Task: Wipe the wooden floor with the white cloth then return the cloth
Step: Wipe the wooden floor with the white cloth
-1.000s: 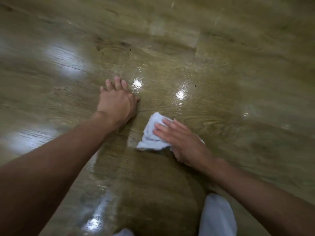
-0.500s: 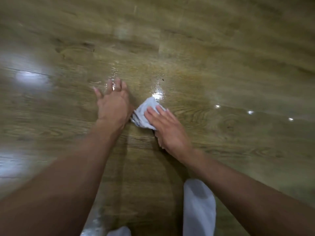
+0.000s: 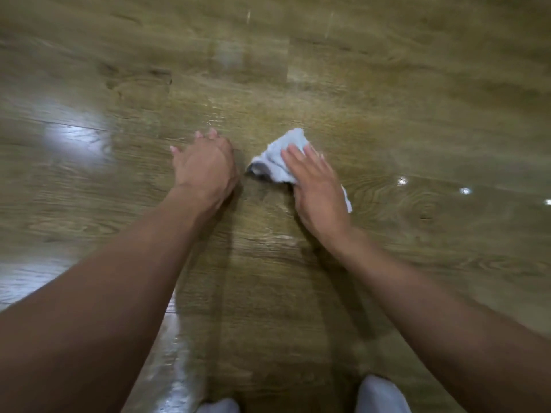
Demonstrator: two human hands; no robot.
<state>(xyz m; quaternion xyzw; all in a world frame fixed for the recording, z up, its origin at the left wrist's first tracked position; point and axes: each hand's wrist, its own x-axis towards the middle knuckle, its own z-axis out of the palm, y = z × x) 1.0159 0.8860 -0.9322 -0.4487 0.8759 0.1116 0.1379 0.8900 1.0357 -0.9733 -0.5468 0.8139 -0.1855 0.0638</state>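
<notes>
**Flat right hand on the white cloth, left hand braced beside it**

The right hand's fingers (image 3: 298, 158) lie straight and close together, pressed flat on the white cloth (image 3: 281, 153) without curling round it. The right hand (image 3: 320, 193) covers the cloth's near part. A bunched end shows past the fingertips and a small corner shows at the hand's outer side; the fold on the left is dark and hard to read.

The cloth lies on the wooden floor (image 3: 402, 93), apart from the left hand (image 3: 205, 168). That hand rests palm down on the boards. Only its fingertips (image 3: 213, 134) show past the back of the hand, so their spread cannot be told beyond that they are straight.

Both forearms run out of the lower corners. The floor is blurred, with bright glare patches. Two white shapes (image 3: 383, 394) at the bottom edge are cut off and cannot be identified.
</notes>
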